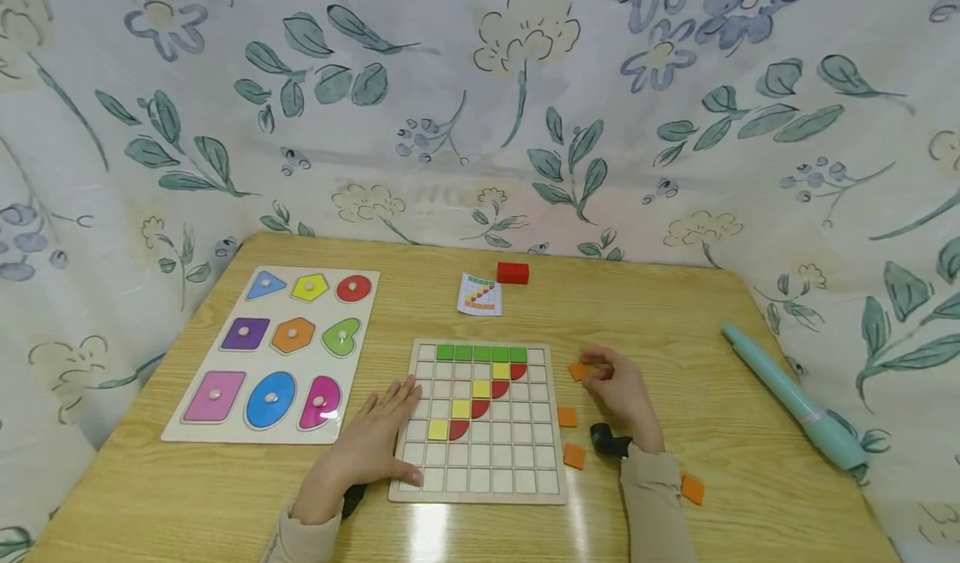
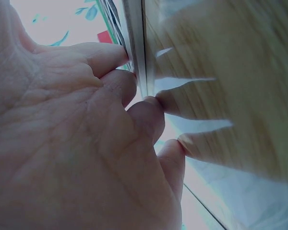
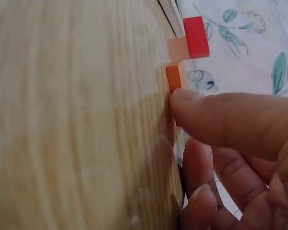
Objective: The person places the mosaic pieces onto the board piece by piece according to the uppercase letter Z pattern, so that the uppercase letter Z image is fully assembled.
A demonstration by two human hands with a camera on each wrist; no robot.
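Observation:
My left hand (image 1: 372,438) rests at the left edge of a wooden grid board (image 1: 480,497), fingers spread and thumb on its lower left corner. In the left wrist view its fingertips meet the table and the board's side. On the board lie a row of green squares (image 1: 482,354) and a diagonal of yellow squares (image 1: 461,409) beside red quarter-round pieces (image 1: 480,409). Right of the board, my right hand (image 1: 618,384) pinches an orange square tile (image 3: 174,76) close to the tabletop, the thumb against its edge. Loose orange tiles (image 1: 574,456) lie nearer me.
Behind the board are a small pattern card (image 1: 480,304) and a red block (image 1: 513,273). A shape puzzle board (image 1: 281,371) with knobbed pieces lies left. A teal stick-like object (image 1: 795,396) lies at the right edge. Floral cloth (image 1: 450,87) hangs behind.

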